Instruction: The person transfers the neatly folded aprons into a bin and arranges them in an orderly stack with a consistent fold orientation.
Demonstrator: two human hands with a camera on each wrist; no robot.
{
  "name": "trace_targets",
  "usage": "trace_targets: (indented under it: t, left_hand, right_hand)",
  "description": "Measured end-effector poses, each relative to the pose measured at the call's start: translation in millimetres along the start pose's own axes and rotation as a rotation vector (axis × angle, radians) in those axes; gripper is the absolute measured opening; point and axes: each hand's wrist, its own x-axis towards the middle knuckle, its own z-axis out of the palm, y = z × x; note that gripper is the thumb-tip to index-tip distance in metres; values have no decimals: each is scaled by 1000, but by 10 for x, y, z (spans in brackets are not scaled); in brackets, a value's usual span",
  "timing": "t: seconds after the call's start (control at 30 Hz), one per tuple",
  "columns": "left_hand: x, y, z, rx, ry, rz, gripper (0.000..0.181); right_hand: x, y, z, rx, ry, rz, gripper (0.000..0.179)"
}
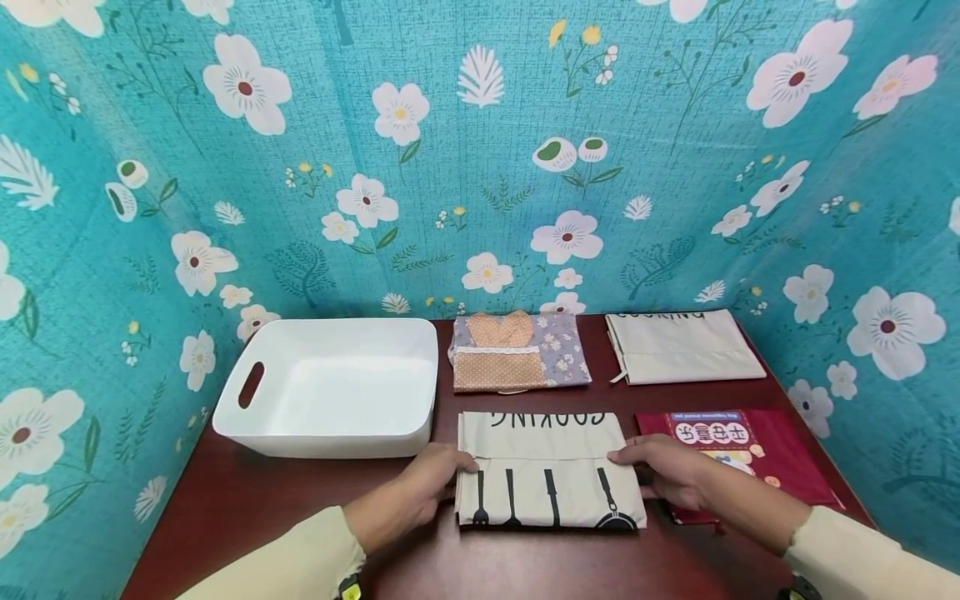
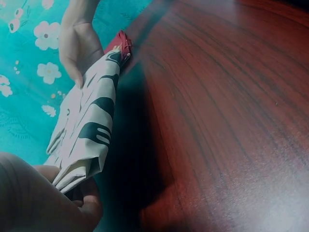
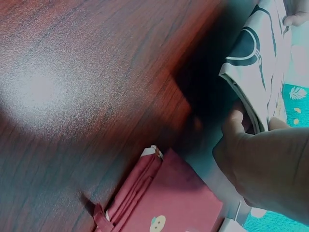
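Note:
A folded cream apron [image 1: 551, 471], printed with the word COOKING and black kitchen utensils, is held level at the front middle of the table. My left hand [image 1: 427, 483] grips its left edge, thumb on top and fingers underneath. On the opposite edge my right hand [image 1: 671, 471] grips it the same way. The left wrist view shows the apron's [image 2: 91, 111] stacked layers between thumb and fingers, with a dark shadow on the tabletop below. In the right wrist view, the right hand's fingers [image 3: 234, 123] reach under the fold.
A white bin [image 1: 330, 446] stands at the left. Behind the held apron lies a folded lilac floral apron [image 1: 562, 350] with an orange dotted pocket. A folded cream cloth [image 1: 690, 354] printed COOKING lies back right, and a folded red cloth [image 1: 795, 450] beside my right hand. Floral curtains [image 1: 480, 167] surround the table.

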Motion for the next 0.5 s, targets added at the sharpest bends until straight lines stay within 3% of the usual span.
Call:
trace_targets:
  t: [0.5]
  left_hand:
    - [-85, 184, -54, 41, -22, 13, 30]
  right_hand:
    - [-88, -98, -33, 14, 6, 3, 22]
